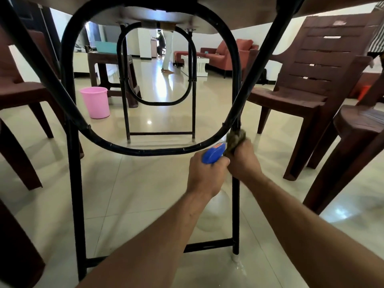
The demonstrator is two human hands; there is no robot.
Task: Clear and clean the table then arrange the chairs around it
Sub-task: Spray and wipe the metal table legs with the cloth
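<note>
- The bench [207,15] fills the top of your view from underneath; you are low down at its near black folding leg frame [235,194], with its far leg frame [160,102] seen through the loop.
- Your right hand [244,161] is clenched around a crumpled brownish cloth [235,139], pressed against the right upright of the near frame, just where the curved brace meets it.
- Your left hand [204,173] grips a spray bottle [213,154] by its blue trigger head, with the clear body hanging below your wrist, touching your right hand.
- Judging by this, you are in the cleaning step, wiping the bench legs; the chairs are not arranged yet.
- A brown plastic chair [318,65] stands well apart on the right, another chair [22,96] on the left, and a pink bucket [95,101] sits on the floor beyond.
- Next you likely need to draw the cloth down the upright toward the foot, where liquid has pooled on the tiled floor [145,194].
- A small red label sits on the sprayer head, too blurred to read; no other writing is legible.
</note>
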